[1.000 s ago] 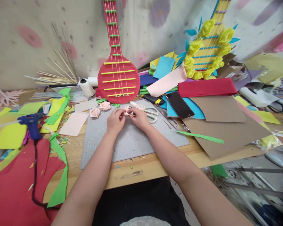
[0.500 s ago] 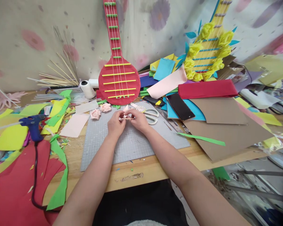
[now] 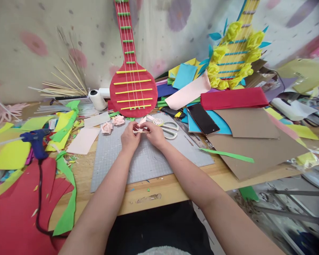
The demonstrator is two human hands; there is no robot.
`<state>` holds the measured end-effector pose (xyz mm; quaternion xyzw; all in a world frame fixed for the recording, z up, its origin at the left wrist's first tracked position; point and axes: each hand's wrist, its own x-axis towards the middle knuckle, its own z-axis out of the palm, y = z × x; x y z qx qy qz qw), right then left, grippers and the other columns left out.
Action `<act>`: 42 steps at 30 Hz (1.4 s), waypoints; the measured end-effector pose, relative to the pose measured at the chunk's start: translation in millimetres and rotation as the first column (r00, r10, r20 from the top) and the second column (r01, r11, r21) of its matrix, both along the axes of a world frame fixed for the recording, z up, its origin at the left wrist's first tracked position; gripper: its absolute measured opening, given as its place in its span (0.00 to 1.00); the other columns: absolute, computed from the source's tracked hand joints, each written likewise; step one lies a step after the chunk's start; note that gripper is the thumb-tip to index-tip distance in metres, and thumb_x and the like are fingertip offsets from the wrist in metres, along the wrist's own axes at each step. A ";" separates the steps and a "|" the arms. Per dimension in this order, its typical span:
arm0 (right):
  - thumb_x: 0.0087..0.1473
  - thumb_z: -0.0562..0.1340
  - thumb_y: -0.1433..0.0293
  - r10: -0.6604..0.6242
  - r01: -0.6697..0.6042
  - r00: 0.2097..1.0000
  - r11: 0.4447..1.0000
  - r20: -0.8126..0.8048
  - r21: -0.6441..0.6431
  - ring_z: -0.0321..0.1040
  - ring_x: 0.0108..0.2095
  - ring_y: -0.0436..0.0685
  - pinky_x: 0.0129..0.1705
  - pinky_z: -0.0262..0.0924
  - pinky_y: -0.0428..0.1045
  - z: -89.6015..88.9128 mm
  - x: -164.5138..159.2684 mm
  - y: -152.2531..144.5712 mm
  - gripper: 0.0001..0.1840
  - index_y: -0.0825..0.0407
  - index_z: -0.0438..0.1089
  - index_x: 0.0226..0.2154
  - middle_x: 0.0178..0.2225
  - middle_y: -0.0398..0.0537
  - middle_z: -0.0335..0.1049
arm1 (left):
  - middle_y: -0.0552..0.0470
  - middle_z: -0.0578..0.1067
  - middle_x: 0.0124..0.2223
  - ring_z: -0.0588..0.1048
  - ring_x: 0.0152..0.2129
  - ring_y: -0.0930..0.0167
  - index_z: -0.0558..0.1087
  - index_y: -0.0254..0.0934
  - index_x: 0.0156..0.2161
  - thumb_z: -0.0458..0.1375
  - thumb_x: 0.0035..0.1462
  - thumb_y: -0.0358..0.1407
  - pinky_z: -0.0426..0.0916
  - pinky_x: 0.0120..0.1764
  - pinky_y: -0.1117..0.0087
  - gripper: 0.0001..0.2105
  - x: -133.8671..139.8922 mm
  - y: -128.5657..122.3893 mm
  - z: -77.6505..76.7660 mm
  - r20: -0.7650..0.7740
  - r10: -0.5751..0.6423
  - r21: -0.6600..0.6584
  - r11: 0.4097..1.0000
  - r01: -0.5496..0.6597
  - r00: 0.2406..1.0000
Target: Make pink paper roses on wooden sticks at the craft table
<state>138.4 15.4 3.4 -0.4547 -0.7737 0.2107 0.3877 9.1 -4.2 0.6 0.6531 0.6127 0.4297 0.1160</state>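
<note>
In the head view, the person's left hand (image 3: pixel 130 137) and right hand (image 3: pixel 155 134) meet above the grey cutting mat (image 3: pixel 149 166), the fingers of both drawn in narrow and pinching a small pale pink paper piece (image 3: pixel 141 122) between them. Part of it stands up past the fingertips in a point, while a thin pale edge runs crosswise lower down (whether that is a fold or a separate strip is too small to tell). Just left of the hands, two pink paper roses (image 3: pixel 106 128) sit at the mat's far edge; just right, a pair of scissors (image 3: pixel 172 128) lies with its pale handles toward the right. Behind the hands a red lute-shaped craft (image 3: pixel 133 94) with yellow bars and white strings stands upright, and farther right a yellow one (image 3: pixel 232 60) is ringed with yellow flowers and blue leaves. A black phone (image 3: pixel 202 118) lies on blue sheets beside brown cardboard (image 3: pixel 257 152), which a green strip (image 3: pixel 227 155) partly overlaps. On the left of the wooden table (image 3: pixel 175 189), a blue glue gun (image 3: pixel 37 141) rests among yellow and red scraps, with a pale pink sheet (image 3: pixel 83 140) between it and the mat.
</note>
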 end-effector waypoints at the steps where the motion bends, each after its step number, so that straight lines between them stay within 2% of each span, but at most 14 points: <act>1: 0.49 0.53 0.76 -0.002 0.002 1.000 1.000 -0.001 -0.013 0.67 0.37 0.52 0.38 0.59 0.46 0.3 0.2 0.3 0.13 0.48 0.68 0.36 0.38 0.41 0.72 | 0.54 0.74 0.38 0.72 0.31 0.71 0.62 0.42 0.41 0.54 0.45 0.26 0.66 0.31 0.70 0.17 -0.4 0.0 -0.1 0.003 0.006 0.002 1.000 -0.006 1.000; 6: 0.49 0.54 0.74 -0.016 0.016 1.000 0.998 0.003 -0.056 0.68 0.37 0.53 0.38 0.59 0.48 2.3 1.7 0.7 0.11 0.48 0.68 0.36 0.37 0.42 0.72 | 0.55 0.75 0.37 0.73 0.29 0.71 0.61 0.43 0.41 0.55 0.46 0.28 0.64 0.31 0.70 0.16 -1.8 -0.6 0.7 -0.005 0.023 -0.010 1.000 -0.023 1.000; 12: 0.52 0.52 0.72 0.014 -0.011 0.999 0.997 0.040 -0.080 0.68 0.39 0.54 0.39 0.60 0.49 3.9 2.9 0.3 0.14 0.46 0.65 0.42 0.39 0.43 0.72 | 0.55 0.74 0.35 0.70 0.23 0.74 0.59 0.41 0.43 0.54 0.47 0.30 0.63 0.28 0.70 0.16 -4.5 -1.3 2.9 0.044 -0.026 -0.060 0.998 0.029 0.999; 16: 0.54 0.51 0.70 0.018 -0.010 0.996 0.996 0.091 -0.084 0.68 0.39 0.55 0.38 0.60 0.50 4.5 2.8 -0.7 0.16 0.47 0.61 0.46 0.38 0.44 0.71 | 0.52 0.73 0.36 0.72 0.27 0.72 0.57 0.40 0.44 0.49 0.49 0.28 0.64 0.29 0.70 0.15 -6.7 0.0 1.1 0.099 -0.101 -0.066 0.992 0.108 0.990; 22: 0.55 0.48 0.70 0.008 0.002 0.992 0.997 0.128 -0.075 0.67 0.41 0.57 0.38 0.59 0.50 3.2 2.2 -1.3 0.18 0.48 0.57 0.49 0.42 0.47 0.70 | 0.52 0.73 0.35 0.72 0.29 0.71 0.57 0.42 0.46 0.46 0.51 0.26 0.65 0.32 0.68 0.16 -10.3 3.6 -4.6 0.090 -0.114 -0.057 0.991 0.119 0.989; 27: 0.55 0.48 0.71 0.003 0.007 0.993 0.996 0.119 -0.084 0.67 0.40 0.57 0.37 0.60 0.51 4.7 2.7 -2.0 0.18 0.49 0.56 0.49 0.41 0.48 0.70 | 0.53 0.72 0.36 0.71 0.26 0.74 0.56 0.41 0.47 0.50 0.47 0.26 0.65 0.28 0.72 0.20 -11.4 3.5 -5.9 0.170 -0.164 -0.041 0.984 0.173 0.972; 33: 0.55 0.49 0.71 0.016 -0.009 0.996 0.997 0.091 -0.083 0.67 0.39 0.57 0.38 0.59 0.51 6.5 4.2 -2.8 0.18 0.49 0.56 0.49 0.40 0.47 0.70 | 0.54 0.72 0.35 0.71 0.26 0.75 0.55 0.41 0.46 0.53 0.46 0.28 0.65 0.29 0.74 0.20 -10.1 5.3 -6.1 0.209 -0.147 -0.065 0.984 0.164 0.967; 42: 0.54 0.48 0.71 0.018 -0.007 0.992 0.997 0.127 -0.081 0.67 0.39 0.57 0.39 0.59 0.52 6.2 5.6 -1.3 0.18 0.50 0.57 0.48 0.40 0.50 0.69 | 0.54 0.72 0.35 0.71 0.24 0.75 0.56 0.42 0.48 0.53 0.48 0.29 0.64 0.28 0.73 0.20 -13.4 4.2 -0.6 0.099 -0.247 -0.105 0.961 0.256 0.964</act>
